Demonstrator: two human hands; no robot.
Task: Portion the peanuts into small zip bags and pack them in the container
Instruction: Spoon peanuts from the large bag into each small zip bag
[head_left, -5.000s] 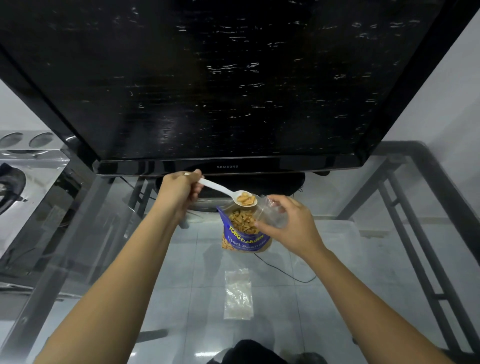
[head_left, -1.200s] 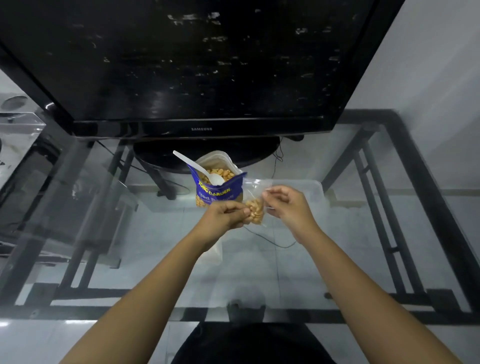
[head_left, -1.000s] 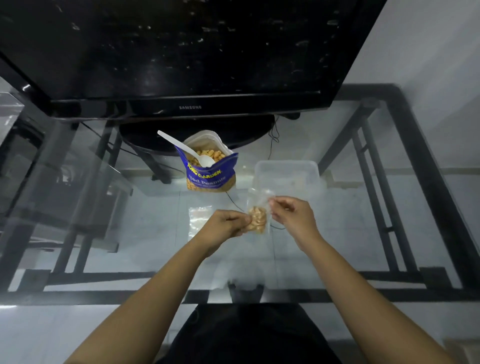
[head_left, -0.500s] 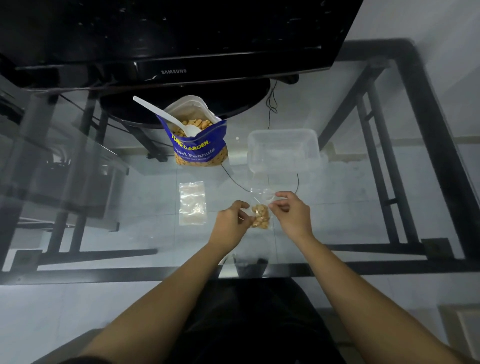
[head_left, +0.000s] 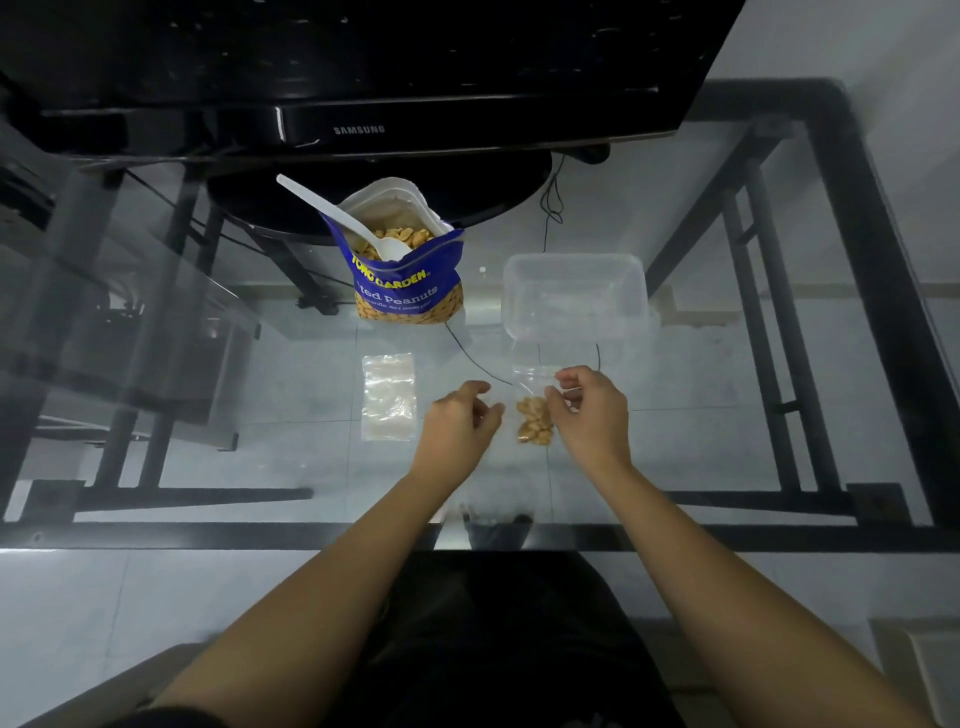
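Note:
A small clear zip bag (head_left: 533, 422) with a clump of peanuts in its lower half lies between my hands, low over the glass table (head_left: 727, 415). My right hand (head_left: 592, 413) pinches the bag's right edge. My left hand (head_left: 460, 423) is curled loosely at its left edge; I cannot tell if it touches. The open blue peanut pouch (head_left: 410, 291) stands behind, a white plastic spoon (head_left: 332, 213) resting in it. An empty clear container (head_left: 574, 296) sits right of the pouch. A pile of empty zip bags (head_left: 388, 397) lies left of my left hand.
A black Samsung television (head_left: 358, 130) on a round black base (head_left: 498, 192) fills the back of the table. A thin black cable (head_left: 470, 353) runs under the glass near the bag. The table's black metal frame (head_left: 857, 260) borders the right and near sides.
Five seconds ago I spooned peanuts into the bag; the spoon now rests in the pouch. Both hands brought the filled bag down and nearer to me. My left fingers have loosened from it.

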